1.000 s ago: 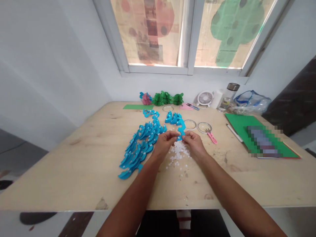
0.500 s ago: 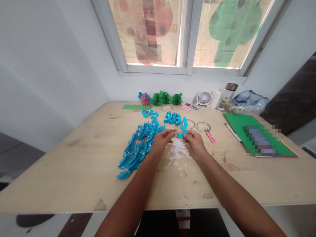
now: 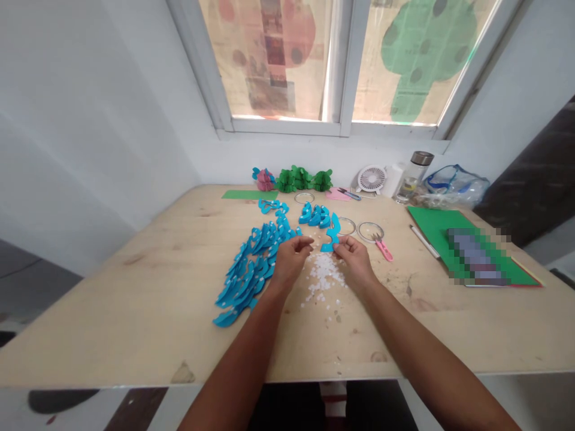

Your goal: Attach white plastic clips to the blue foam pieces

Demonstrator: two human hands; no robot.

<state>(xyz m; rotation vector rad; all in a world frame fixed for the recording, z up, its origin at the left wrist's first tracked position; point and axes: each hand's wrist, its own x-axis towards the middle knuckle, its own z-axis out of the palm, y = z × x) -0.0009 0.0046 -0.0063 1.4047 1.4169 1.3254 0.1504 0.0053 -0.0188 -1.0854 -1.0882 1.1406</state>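
A curved blue paper cutout [image 3: 335,232] stands upright over the table, pinched at its lower right between the thumb and fingers of my right hand [image 3: 357,258]. Just left of it, a small gap away, is my left hand [image 3: 291,258]. Its fingers are curled in toward the thumb, and anything between the tips is too small to make out. Below both hands lies a scatter of tiny white paper bits [image 3: 324,275]. A long overlapping pile of blue paper cutouts [image 3: 249,269] with white spots spreads left of my left hand. A smaller group of blue cutouts [image 3: 314,215] lies beyond the hands.
Metal rings [image 3: 371,231] and pink-handled snips [image 3: 384,248] lie to the right. Farther right are a green sheet [image 3: 433,221] and a white pen [image 3: 424,241]. Along the wall stand green paper shapes [image 3: 300,178], a small fan [image 3: 372,178] and a bottle [image 3: 414,176].
My left hand has drawn slightly left, away from the held blue cutout. My right hand keeps hold of the cutout, which has turned a little.
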